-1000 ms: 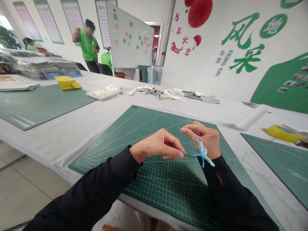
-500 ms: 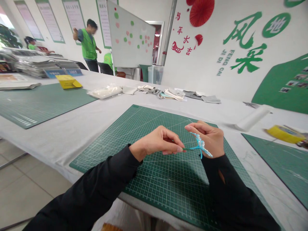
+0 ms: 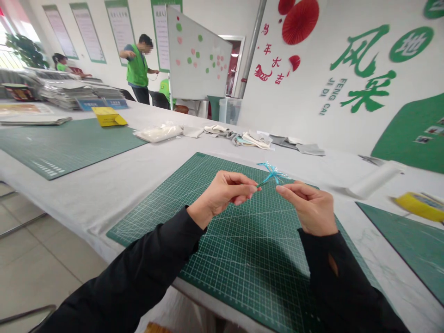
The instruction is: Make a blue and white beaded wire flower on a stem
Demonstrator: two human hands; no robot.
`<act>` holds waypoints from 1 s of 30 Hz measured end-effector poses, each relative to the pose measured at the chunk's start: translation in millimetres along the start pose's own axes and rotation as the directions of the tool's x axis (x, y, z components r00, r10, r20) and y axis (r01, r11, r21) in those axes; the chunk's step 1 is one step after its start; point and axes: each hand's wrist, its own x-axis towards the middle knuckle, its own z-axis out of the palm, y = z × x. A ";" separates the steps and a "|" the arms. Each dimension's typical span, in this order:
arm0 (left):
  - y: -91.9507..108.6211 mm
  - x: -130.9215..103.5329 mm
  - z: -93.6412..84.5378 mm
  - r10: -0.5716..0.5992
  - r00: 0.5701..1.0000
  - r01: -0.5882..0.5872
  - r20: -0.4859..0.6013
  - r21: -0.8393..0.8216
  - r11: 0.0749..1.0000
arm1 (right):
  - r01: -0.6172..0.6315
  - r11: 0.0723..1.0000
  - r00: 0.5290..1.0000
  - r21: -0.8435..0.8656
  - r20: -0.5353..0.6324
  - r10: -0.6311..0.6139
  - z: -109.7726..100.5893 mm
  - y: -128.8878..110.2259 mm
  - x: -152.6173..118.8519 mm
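Note:
A small blue beaded flower with a thin green stem is held up over the green cutting mat. My left hand pinches the stem between thumb and fingertips, and the blossom points up and to the right. Just below and right of the petals is my right hand, its thumb and forefinger pressed together near the lower petals. Whatever is between those fingertips, if anything, is too small to make out.
Another cutting mat bears a yellow folded card at left. Fabric pieces and a plastic bag lie behind. At right are a white roll and yellow tape. A person in a green vest stands beyond the table.
My left hand has tilted the flower upward, raising its blossom from in front of my right wrist. My right hand has shifted right and turned, its fingertips now below the petals. The view has shifted slightly.

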 end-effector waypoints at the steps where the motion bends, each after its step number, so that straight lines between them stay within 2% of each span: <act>1: -0.8 1.0 -0.4 0.004 1.000 -0.005 -0.028 -0.016 1.000 | -0.009 1.000 1.000 0.002 0.001 0.009 -0.3 -0.7 -0.3; 5: -3.3 3.2 -1.9 0.018 0.993 -0.025 -0.117 -0.062 0.998 | -0.015 1.000 1.000 0.012 -0.011 0.015 -0.9 -3.7 -2.2; 17: -0.5 4.0 -1.0 0.049 0.965 -0.065 -0.259 -0.054 0.996 | -0.025 1.000 1.000 -0.008 0.011 0.025 1.7 -8.4 -7.6; 30: 0.0 6.4 -0.1 0.036 0.930 -0.065 -0.365 -0.067 0.996 | 0.171 0.973 0.983 -0.152 -0.036 -0.179 9.2 -22.4 -14.9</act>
